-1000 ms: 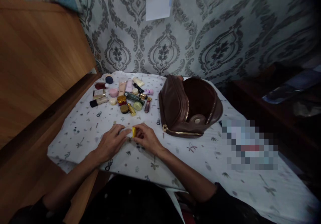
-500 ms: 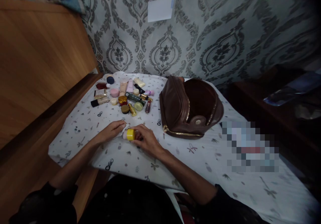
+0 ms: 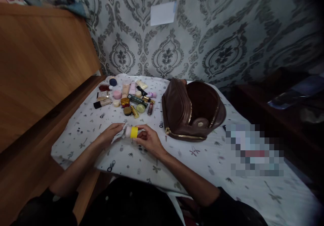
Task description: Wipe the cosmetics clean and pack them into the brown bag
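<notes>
Head view: a wooden cabinet [image 3: 45, 60] fills the left side. Beside it, left of centre on the cloth-covered desk [image 3: 78, 145], cosmetics [image 3: 136, 99] lie loose, among them a black-capped bottle [image 3: 102, 103], a pink jar [image 3: 117, 94] and an amber jar [image 3: 125, 102]. Below them, the left hand [image 3: 111, 133] has its fingers closed on a crumpled white cloth [image 3: 117, 136], which touches the pale end of a yellow-capped bottle [image 3: 129, 132] just left of the frame's centre. The right hand [image 3: 151, 139] pinches that bottle by its yellow end, the bottle lying roughly level. Right of centre stands a brown bag [image 3: 176, 107], its mouth open, its inside too dark to read. Work on this bottle seems under way, the cloth against it; which cosmetics are done and which remain, I cannot tell.
</notes>
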The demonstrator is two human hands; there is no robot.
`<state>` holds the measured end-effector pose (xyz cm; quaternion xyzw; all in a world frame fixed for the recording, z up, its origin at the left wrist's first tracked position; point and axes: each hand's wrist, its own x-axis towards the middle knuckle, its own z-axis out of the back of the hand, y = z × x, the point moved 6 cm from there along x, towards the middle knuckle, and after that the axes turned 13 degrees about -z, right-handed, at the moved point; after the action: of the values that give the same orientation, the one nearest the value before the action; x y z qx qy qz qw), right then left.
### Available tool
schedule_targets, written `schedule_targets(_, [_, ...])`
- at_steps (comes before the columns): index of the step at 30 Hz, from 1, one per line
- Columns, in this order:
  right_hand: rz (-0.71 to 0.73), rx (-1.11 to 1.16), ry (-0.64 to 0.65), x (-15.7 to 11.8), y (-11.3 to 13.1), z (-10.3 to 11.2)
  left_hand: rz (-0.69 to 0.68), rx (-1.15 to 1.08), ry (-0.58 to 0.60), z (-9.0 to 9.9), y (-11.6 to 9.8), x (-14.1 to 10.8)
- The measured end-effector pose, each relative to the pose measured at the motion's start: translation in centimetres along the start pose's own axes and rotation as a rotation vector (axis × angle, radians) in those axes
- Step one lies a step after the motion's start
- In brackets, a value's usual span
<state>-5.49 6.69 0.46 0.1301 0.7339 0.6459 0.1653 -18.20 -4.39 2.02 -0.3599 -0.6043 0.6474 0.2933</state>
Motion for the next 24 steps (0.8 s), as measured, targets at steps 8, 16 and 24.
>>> schedule_targets(8, [0.029,0.09,-0.043,-0.2,0.5,0.2,0.072,-0.236,-0.043,-1.3,0.2,-1.3])
schedule_targets(16, [0.186,-0.14,-0.231,-0.7,1.5,1.2,0.1,-0.315,-0.042,-2.3,1.1,-2.3])
schedule_targets(24, [0.246,-0.315,-0.316,-1.1,1.9,1.4,0.087,-0.302,-0.025,-2.7,0.3,-2.8])
